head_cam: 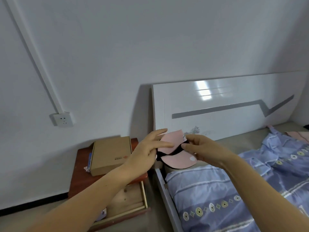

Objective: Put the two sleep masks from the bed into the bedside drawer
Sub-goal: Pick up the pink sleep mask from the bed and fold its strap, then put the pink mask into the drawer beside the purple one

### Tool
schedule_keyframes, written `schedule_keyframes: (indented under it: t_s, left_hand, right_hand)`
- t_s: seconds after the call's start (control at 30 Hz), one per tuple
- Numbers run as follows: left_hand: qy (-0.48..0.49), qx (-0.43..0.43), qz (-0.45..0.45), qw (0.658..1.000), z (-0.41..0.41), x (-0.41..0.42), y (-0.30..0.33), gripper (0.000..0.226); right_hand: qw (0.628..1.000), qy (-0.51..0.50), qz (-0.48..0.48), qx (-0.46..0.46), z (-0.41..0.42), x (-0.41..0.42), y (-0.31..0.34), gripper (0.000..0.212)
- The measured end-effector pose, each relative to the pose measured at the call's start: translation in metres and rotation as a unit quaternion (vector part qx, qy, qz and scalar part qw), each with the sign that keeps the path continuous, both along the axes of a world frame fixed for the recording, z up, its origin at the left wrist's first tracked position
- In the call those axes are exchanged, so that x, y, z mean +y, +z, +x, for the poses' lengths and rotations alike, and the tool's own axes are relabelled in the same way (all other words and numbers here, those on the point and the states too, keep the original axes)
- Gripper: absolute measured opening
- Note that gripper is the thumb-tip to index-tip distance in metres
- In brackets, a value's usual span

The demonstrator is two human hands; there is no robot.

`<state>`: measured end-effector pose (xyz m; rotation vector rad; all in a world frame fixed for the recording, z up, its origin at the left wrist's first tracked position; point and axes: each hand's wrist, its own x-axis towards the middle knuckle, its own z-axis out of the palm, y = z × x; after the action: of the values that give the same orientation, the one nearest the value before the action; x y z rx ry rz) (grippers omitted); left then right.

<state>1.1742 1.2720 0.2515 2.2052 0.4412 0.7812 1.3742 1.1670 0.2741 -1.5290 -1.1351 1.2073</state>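
Note:
A pink sleep mask (pixel 173 142) with a black strap and black edging is held in the air between the bedside table and the bed's head end. My left hand (pixel 147 151) grips its left side. My right hand (pixel 199 148) pinches the black strap at its right side. Whether this is one mask or two stacked I cannot tell. Below my left forearm the bedside drawer (pixel 132 201) stands pulled open, its pale wooden bottom partly hidden by the arm. A bit of light fabric (pixel 102 215) shows at the drawer's front left.
The red-brown bedside table (pixel 80 173) carries a cardboard box (pixel 111 154). To the right lies the bed with a blue patterned quilt (pixel 234 190) and a glossy white headboard (pixel 217 104). A wall socket (pixel 61 119) sits at the left.

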Motion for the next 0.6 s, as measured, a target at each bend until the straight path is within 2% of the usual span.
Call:
schedule_keyframes:
  t_s: [0.03,0.1,0.13,0.2,0.27,0.37,0.6]
  left_hand:
    - [0.027,-0.027,-0.133,0.990,-0.004,0.002,-0.006,0.064]
    - [0.040,-0.065,-0.401,0.913,-0.011,0.002,-0.021,0.035]
    - [0.037,-0.059,-0.478,0.876,-0.017,0.003,-0.031,0.029]
    - [0.069,-0.012,-0.487,0.871,-0.031,0.005,-0.059,0.028]
    - [0.146,0.015,-0.472,0.869,-0.049,0.006,-0.088,0.015]
    - [0.238,0.058,-0.504,0.828,-0.082,0.014,-0.138,0.007]
    - [0.296,0.222,-0.534,0.760,-0.141,0.061,-0.253,0.012]
  right_hand:
    - [1.000,-0.022,0.006,0.000,-0.004,0.007,-0.006,0.015]
    - [0.998,-0.063,0.004,0.014,-0.013,0.022,-0.021,0.017]
    - [0.997,-0.071,-0.006,0.015,-0.019,0.029,-0.032,0.018]
    - [0.998,-0.055,-0.036,-0.001,-0.033,0.044,-0.059,0.016]
    - [0.996,-0.027,-0.085,-0.024,-0.053,0.059,-0.093,0.014]
    - [0.985,0.013,-0.166,-0.042,-0.086,0.079,-0.152,0.007]
    - [0.943,0.021,-0.304,-0.137,-0.161,0.126,-0.281,0.007]
